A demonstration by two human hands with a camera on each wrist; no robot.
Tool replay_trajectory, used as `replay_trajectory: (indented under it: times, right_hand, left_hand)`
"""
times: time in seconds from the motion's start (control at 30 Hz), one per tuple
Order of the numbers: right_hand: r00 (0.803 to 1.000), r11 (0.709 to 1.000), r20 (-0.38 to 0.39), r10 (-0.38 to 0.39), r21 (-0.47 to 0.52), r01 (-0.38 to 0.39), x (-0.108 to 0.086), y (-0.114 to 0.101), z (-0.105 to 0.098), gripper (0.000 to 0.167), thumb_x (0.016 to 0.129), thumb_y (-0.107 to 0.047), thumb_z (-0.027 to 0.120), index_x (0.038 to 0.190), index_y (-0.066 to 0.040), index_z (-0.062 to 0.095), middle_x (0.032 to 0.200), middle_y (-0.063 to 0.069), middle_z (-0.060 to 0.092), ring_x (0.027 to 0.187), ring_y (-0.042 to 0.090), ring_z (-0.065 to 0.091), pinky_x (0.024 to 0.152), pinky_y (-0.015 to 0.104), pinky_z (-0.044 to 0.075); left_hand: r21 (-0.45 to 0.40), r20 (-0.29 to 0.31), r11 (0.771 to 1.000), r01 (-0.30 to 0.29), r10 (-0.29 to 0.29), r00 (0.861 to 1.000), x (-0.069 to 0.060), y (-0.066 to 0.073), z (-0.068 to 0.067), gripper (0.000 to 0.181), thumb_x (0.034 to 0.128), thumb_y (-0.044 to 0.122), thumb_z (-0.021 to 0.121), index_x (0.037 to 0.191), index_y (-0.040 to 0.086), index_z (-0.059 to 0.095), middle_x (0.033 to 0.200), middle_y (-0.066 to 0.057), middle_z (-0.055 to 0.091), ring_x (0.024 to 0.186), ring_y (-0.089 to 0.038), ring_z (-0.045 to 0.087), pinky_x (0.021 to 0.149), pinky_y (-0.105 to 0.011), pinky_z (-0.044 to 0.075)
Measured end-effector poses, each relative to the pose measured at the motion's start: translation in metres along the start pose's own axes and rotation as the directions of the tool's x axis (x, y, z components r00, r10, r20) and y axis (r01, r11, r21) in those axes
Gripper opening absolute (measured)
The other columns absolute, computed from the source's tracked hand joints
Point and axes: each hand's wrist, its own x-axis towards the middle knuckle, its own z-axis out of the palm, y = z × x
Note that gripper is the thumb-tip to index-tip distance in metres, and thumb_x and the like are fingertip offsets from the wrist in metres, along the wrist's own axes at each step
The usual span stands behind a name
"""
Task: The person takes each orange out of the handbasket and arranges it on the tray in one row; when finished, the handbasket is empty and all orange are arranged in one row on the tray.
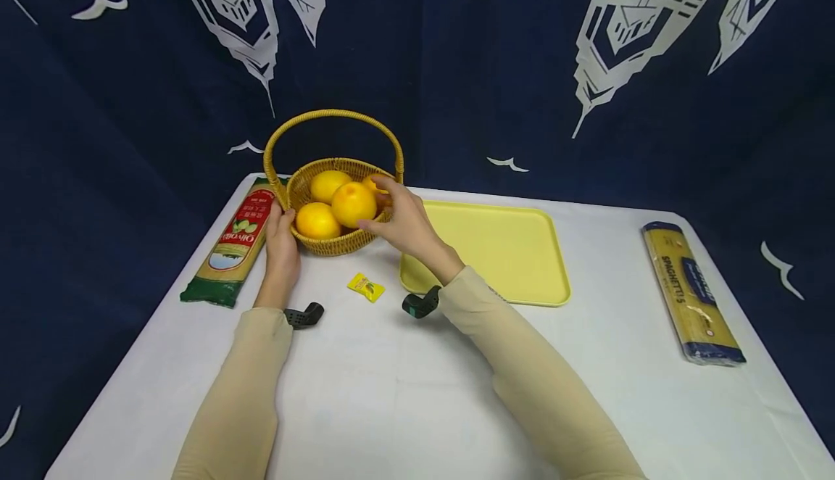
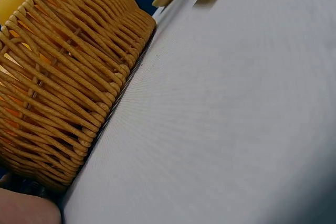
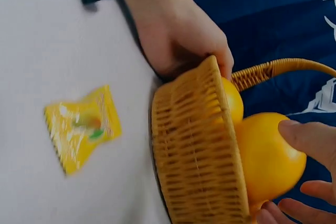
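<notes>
A wicker basket [image 1: 333, 246] with a tall arched handle holds several yellow-orange oranges [image 1: 317, 220]. My left hand [image 1: 282, 251] grips the basket's left side, its fingers partly hidden there; in the left wrist view only a bit of the hand [image 2: 26, 208] shows beside the weave. Over the basket's right side is my right hand [image 1: 412, 225], thumb and fingers spread around the top orange [image 1: 354, 204]. In the right wrist view the thumb overlaps that orange [image 3: 268, 156], while the other fingers stand apart from it. Contact there is unclear.
A yellow-wrapped candy [image 1: 366, 287] lies in front of the basket. A pale yellow tray [image 1: 502, 248] lies to the right, under my right forearm. An Olivoilà pasta pack [image 1: 238, 241] is left of the basket, a spaghetti pack [image 1: 691, 291] at the table's far right.
</notes>
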Motion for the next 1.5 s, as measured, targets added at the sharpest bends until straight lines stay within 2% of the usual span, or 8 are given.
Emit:
replay_trajectory:
  times: [0.07,0.27,0.43,0.57,0.83,0.93,1.23,1.5]
  right_hand:
    - [1.0,1.0,-0.011,0.008,-0.001,-0.008,0.003,-0.002,0.006,0.08,0.089,-0.018,0.087,0.155,-0.004,0.045,0.152,0.016,0.055,0.131,0.031,0.063,0.111,0.041,0.055]
    - [0.998,0.985,-0.057,0.015,-0.17,-0.025,0.011,-0.003,0.025,0.081,0.089,-0.025,0.087,0.155,-0.006,0.044,0.152,0.013,0.055,0.14,0.03,0.052,0.121,0.046,0.041]
    - [0.995,0.978,-0.101,0.0,-0.206,-0.021,0.014,-0.003,0.029,0.076,0.088,-0.027,0.088,0.15,-0.007,0.049,0.147,0.012,0.058,0.136,0.029,0.053,0.119,0.043,0.043]
    - [0.992,0.983,-0.127,-0.024,-0.182,0.001,0.012,-0.006,0.026,0.076,0.086,-0.03,0.089,0.148,-0.007,0.051,0.144,0.012,0.06,0.133,0.029,0.055,0.117,0.044,0.042]
    - [0.978,0.992,-0.174,-0.114,-0.075,0.102,0.005,-0.016,0.011,0.073,0.083,-0.028,0.091,0.141,-0.004,0.054,0.134,0.011,0.066,0.121,0.024,0.064,0.104,0.033,0.057]
    - [0.975,0.994,-0.192,-0.113,-0.037,0.107,0.002,-0.018,0.003,0.072,0.083,-0.027,0.091,0.14,-0.003,0.054,0.134,0.013,0.067,0.122,0.024,0.066,0.102,0.035,0.06]
    - [0.977,0.998,-0.204,0.059,-0.014,-0.063,-0.006,-0.005,-0.028,0.075,0.084,-0.035,0.088,0.144,-0.007,0.054,0.133,0.011,0.068,0.12,0.024,0.065,0.099,0.036,0.06]
    - [0.952,0.969,-0.203,0.229,-0.048,-0.243,-0.015,0.013,-0.052,0.075,0.085,-0.047,0.083,0.143,-0.008,0.057,0.129,0.014,0.07,0.123,0.033,0.058,0.101,0.046,0.046]
  left_hand:
    - [0.011,0.001,1.0,0.004,-0.004,1.0,-0.001,0.0,0.001,0.06,0.1155,0.025,0.033,0.171,0.023,0.012,0.177,0.006,0.013,0.16,-0.007,0.016,0.132,-0.023,0.012]
    - [0.038,0.005,0.999,-0.013,0.013,1.0,-0.002,0.001,0.002,0.06,0.116,0.031,0.033,0.171,0.023,0.012,0.177,0.006,0.013,0.16,-0.007,0.015,0.132,-0.023,0.011]
    - [0.04,0.008,0.999,-0.033,0.033,0.999,-0.002,0.0,0.0,0.059,0.116,0.031,0.034,0.171,0.023,0.013,0.177,0.005,0.015,0.16,-0.007,0.016,0.132,-0.023,0.012]
    - [0.045,0.014,0.998,-0.046,0.045,0.999,-0.002,-0.001,-0.001,0.058,0.1161,0.03,0.034,0.171,0.023,0.015,0.177,0.005,0.017,0.16,-0.008,0.018,0.132,-0.023,0.013]
    - [0.041,0.02,0.998,-0.058,0.057,0.998,0.0,-0.002,-0.003,0.059,0.1162,0.03,0.033,0.171,0.022,0.013,0.177,0.005,0.016,0.16,-0.007,0.018,0.132,-0.023,0.013]
    - [0.047,0.021,0.997,-0.058,0.057,0.998,0.0,-0.002,-0.003,0.059,0.1163,0.029,0.033,0.171,0.022,0.013,0.177,0.005,0.016,0.16,-0.007,0.017,0.132,-0.023,0.012]
    - [0.031,0.034,0.998,-0.046,0.045,0.998,0.001,-0.003,-0.003,0.058,0.1162,0.029,0.033,0.171,0.022,0.013,0.177,0.004,0.015,0.16,-0.007,0.016,0.132,-0.023,0.012]
    - [0.053,0.035,0.997,-0.05,0.048,0.998,-0.002,-0.003,-0.003,0.056,0.1164,0.029,0.033,0.17,0.024,0.017,0.176,0.005,0.02,0.16,-0.007,0.019,0.132,-0.024,0.014]
